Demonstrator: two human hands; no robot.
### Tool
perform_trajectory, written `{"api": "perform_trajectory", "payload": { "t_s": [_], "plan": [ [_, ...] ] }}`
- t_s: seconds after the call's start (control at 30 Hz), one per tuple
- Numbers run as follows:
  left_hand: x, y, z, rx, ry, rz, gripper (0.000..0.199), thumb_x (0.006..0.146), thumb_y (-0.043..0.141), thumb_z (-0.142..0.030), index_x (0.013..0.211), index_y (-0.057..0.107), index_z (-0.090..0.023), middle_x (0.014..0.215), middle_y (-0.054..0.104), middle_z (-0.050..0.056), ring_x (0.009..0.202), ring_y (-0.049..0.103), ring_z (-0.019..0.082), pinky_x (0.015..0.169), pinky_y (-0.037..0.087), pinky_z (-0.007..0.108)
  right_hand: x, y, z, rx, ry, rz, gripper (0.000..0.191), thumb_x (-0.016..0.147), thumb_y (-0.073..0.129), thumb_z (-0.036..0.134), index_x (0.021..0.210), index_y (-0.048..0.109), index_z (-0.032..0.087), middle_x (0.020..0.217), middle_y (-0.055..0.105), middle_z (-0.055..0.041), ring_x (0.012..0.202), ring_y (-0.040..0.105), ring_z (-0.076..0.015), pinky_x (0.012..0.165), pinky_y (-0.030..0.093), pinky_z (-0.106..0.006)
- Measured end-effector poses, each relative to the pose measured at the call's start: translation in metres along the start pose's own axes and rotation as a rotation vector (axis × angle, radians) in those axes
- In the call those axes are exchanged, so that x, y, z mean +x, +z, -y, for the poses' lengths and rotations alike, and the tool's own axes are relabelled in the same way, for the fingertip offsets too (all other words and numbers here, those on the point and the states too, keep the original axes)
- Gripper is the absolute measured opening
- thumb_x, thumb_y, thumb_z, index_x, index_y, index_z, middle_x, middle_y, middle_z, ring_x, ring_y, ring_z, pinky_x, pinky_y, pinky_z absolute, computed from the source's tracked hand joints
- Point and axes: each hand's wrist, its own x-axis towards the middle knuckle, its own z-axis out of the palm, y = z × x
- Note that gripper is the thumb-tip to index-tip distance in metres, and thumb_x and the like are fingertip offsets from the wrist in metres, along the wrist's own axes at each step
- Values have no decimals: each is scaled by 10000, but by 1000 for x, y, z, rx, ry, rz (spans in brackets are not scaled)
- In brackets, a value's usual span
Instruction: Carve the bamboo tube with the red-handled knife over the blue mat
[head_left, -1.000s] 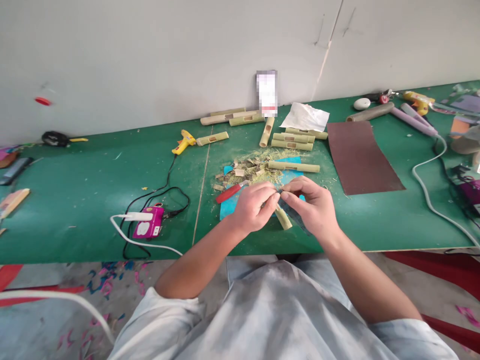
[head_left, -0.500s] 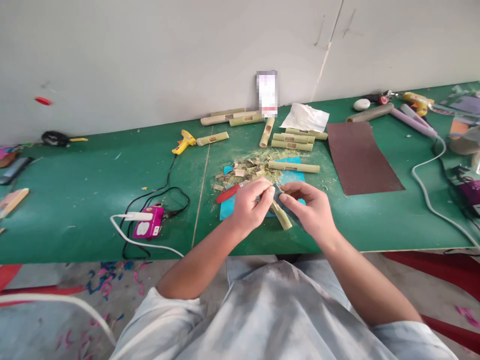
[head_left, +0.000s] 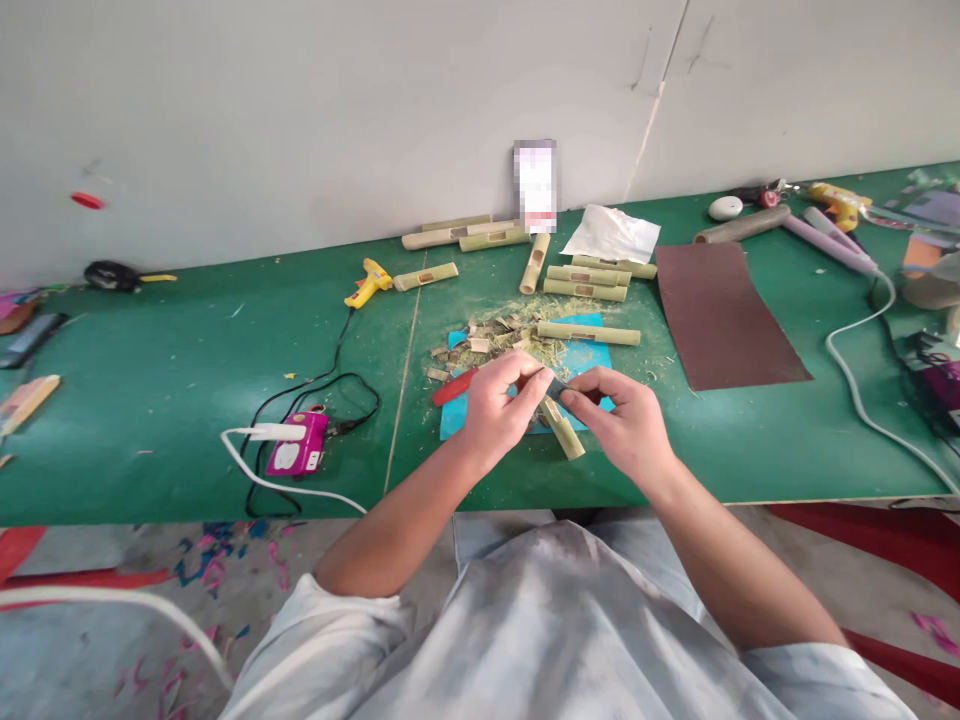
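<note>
A small dark grey strip that looks like sandpaper (head_left: 557, 388) is stretched between my two hands. My left hand (head_left: 504, 402) pinches its left end between thumb and fingers. At the other end, my right hand (head_left: 621, 412) grips it the same way, thumb on top. Just below the strip, a short bamboo tube (head_left: 564, 433) with a cut-out slot slants down to the right, its upper end partly hidden by the strip. A red-handled tool (head_left: 452, 387) lies behind my left hand, mostly covered by it. Under these is a blue sheet (head_left: 589, 352).
Bamboo chips and shavings (head_left: 499, 335) are heaped behind my hands, beside another bamboo tube (head_left: 589, 333). Several slotted tubes (head_left: 585, 290) lie farther back. A brown sheet (head_left: 727, 315) is at right; a yellow glue gun (head_left: 367, 284) and pink power socket (head_left: 298, 445) at left.
The grey strip has turned between my hands, and its long lower part no longer shows under my right hand. My right fingers have closed in on its end.
</note>
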Motion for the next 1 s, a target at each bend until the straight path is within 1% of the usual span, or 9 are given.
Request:
{"api": "perform_trajectory", "payload": {
  "t_s": [0.1, 0.17, 0.27, 0.33, 0.43, 0.57, 0.7, 0.83, 1.0],
  "plan": [
    [2, 1, 7, -223, -315, 180, 547, 929, 430, -651, 869, 682, -169, 687, 615, 30, 608, 560, 135, 572, 424, 247, 1, -2, -3, -22, 36, -9, 139, 810, 651, 330, 741, 661, 209, 699, 627, 21, 623, 516, -116, 602, 408, -260],
    [4, 2, 12, -386, -481, 257, 685, 926, 323, -713, 931, 712, -148, 612, 610, 41, 542, 559, 142, 519, 409, 250, 2, -3, -6, -80, 52, -34, 135, 813, 644, 329, 752, 667, 210, 702, 625, 20, 626, 516, -119, 603, 406, -263],
    [6, 4, 15, -455, -589, 237, 539, 903, 497, -624, 950, 736, -143, 579, 591, 27, 513, 533, 121, 486, 373, 229, 3, -5, -10, -161, 54, -50, 126, 811, 636, 319, 753, 669, 212, 728, 635, 15, 637, 520, -121, 630, 416, -270],
    [7, 4, 14, -437, -594, 148, 376, 847, 642, -506, 965, 744, -163, 598, 577, 4, 522, 506, 97, 488, 355, 210, 3, -6, -11, -182, 66, -39, 130, 811, 631, 324, 751, 667, 214, 731, 639, 15, 633, 519, -121, 635, 415, -271],
    [9, 1, 10, -441, -576, 53, 304, 770, 731, -399, 985, 745, -184, 610, 544, -26, 515, 437, 67, 505, 347, 198, 3, -9, -11, -221, 122, -30, 136, 805, 630, 342, 758, 668, 220, 703, 634, 24, 610, 505, -119, 617, 399, -271],
    [11, -4, 10, -358, -578, 129, 284, 734, 766, -369, 950, 748, -186, 634, 539, -31, 514, 408, 58, 491, 312, 199, 6, -14, -12, -305, 179, -20, 140, 787, 634, 349, 736, 670, 224, 692, 639, 28, 598, 495, -120, 601, 379, -273],
    [11, -7, 14, -220, -560, 196, 238, 754, 744, -399, 792, 733, -164, 611, 583, -11, 521, 461, 77, 496, 341, 207, 7, -19, -12, -315, 186, -18, 169, 781, 631, 371, 724, 677, 218, 693, 653, 14, 604, 502, -128, 600, 377, -280],
    [10, -8, 19, -142, -482, 85, 231, 747, 743, -394, 729, 733, -164, 615, 648, 10, 539, 513, 97, 511, 380, 214, 6, -20, -9, -255, 230, 0, 224, 779, 633, 414, 702, 677, 209, 628, 610, 16, 560, 469, -124, 541, 339, -278],
    [6, -5, 27, -190, -426, -56, 216, 739, 755, -385, 710, 732, -172, 570, 630, -9, 520, 506, 94, 508, 394, 212, 6, -18, -6, -134, 265, 50, 241, 766, 651, 420, 685, 670, 193, 603, 570, 23, 545, 431, -110, 514, 325, -264]
  ]
}}
